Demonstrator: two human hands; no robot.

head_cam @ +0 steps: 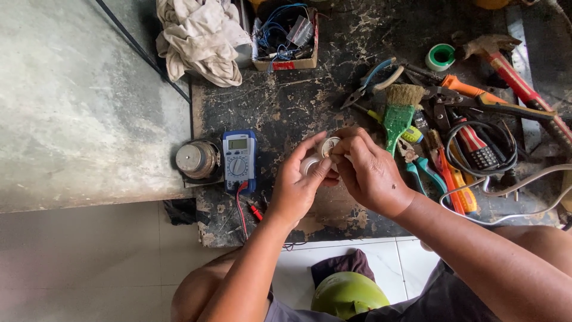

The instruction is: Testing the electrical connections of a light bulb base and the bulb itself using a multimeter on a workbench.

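Both my hands meet over the dark, worn workbench (286, 101). My left hand (296, 188) grips a small white round part (308, 164) from the left. My right hand (369, 173) pinches the same part from the right, fingertips at its metal-ringed end (327, 146). Most of the part is hidden behind my fingers. A blue multimeter (239, 160) lies just left of my left hand, with red and black leads (253, 210) trailing toward me.
A round metal can (196, 159) sits left of the meter. A pile of tools lies right: green brush (398, 113), pliers (372, 80), screwdrivers, hammer (512, 71), white cable (512, 191). A cardboard box of wires (286, 33) and a rag (199, 39) lie at the back.
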